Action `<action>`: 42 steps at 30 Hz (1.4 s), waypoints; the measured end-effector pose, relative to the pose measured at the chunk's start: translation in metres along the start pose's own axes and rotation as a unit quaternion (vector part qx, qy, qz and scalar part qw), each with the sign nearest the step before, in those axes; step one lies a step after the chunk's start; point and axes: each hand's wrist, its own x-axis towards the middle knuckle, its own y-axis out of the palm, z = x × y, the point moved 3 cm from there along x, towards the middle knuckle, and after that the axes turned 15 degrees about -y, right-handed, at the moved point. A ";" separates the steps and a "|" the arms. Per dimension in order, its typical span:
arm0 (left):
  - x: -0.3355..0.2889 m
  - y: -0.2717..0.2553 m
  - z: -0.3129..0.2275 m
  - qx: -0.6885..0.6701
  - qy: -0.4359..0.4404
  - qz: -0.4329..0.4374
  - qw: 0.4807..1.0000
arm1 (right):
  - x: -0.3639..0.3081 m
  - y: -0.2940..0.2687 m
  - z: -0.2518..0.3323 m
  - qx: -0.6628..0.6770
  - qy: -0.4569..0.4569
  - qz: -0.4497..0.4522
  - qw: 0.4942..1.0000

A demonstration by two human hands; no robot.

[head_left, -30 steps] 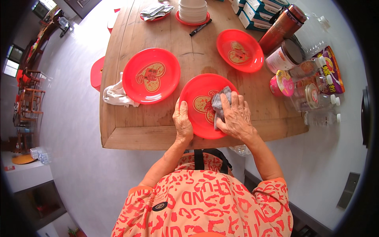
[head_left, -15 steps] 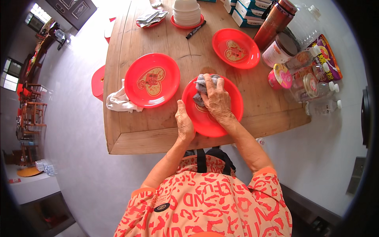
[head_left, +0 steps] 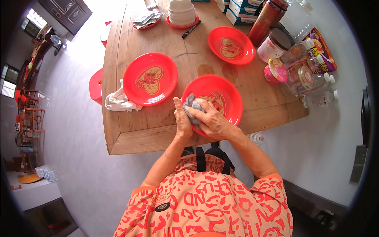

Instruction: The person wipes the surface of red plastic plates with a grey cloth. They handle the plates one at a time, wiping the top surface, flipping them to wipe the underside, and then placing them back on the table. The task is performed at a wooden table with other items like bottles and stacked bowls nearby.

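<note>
A round red plate (head_left: 233, 96) with a gold heart-shaped print lies at the table's near edge. My left hand (head_left: 183, 121) grips its left rim, thumb pointing up along the side and the other fingers hidden underneath. Bunched in my right hand (head_left: 214, 121) is a grey cloth (head_left: 192, 103), pressed against the plate's inner left side close to my left thumb. To the left rests a second red plate (head_left: 164, 75) of the same kind, partly over a white cloth (head_left: 115, 102). Another red plate (head_left: 245, 49) lies farther back on the right.
The wooden table (head_left: 138, 134) holds stacked white bowls (head_left: 181, 14), a black marker (head_left: 191, 29) and small packets (head_left: 147, 19) at the back. Along the right stand a copper-red flask (head_left: 267, 21), a jar (head_left: 272, 46), a pink cup (head_left: 275, 72) and several clear bottles (head_left: 323, 98). Red stools (head_left: 96, 86) flank the left side.
My right hand has drawn the grey cloth from the plate's far part down to its left near side, uncovering the gold print. My left hand stays on the rim.
</note>
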 end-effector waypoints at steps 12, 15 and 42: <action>0.000 0.006 0.004 0.044 0.099 -0.004 0.994 | 0.013 -0.015 -0.026 -0.198 0.173 -0.026 0.964; 0.011 -0.001 0.011 0.050 0.117 -0.032 0.991 | 0.013 -0.022 -0.041 -0.346 0.190 -0.115 0.912; 0.003 0.007 0.004 0.048 0.080 0.034 0.995 | -0.063 -0.044 0.009 -0.268 0.122 0.136 0.946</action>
